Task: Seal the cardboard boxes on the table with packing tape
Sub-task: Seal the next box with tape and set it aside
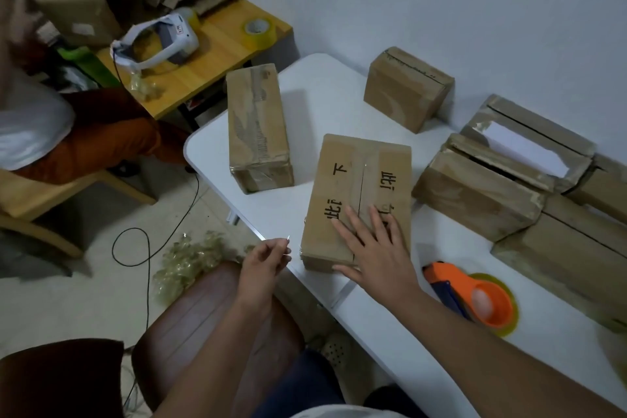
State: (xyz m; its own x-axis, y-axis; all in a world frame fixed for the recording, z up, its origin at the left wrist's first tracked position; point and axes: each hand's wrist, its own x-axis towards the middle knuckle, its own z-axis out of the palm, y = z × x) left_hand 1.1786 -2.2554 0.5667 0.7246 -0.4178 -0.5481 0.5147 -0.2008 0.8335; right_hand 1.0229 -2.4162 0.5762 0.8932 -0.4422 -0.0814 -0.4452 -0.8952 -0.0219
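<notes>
Brown corrugated cardboard box with black marker writing looked matt, glossy clear tape along its seam. Long brown cardboard box was wrapped in shiny, wrinkled tape. White table top was smooth, slightly satin. Orange plastic tape dispenser looked smooth, glossy. Yellowish wooden side table showed grain. Floor scraps of crumpled clear tape glistened.

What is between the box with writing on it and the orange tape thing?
Only bare white table, seen from the head camera. The written-on box and the orange tape dispenser stand apart.
</notes>
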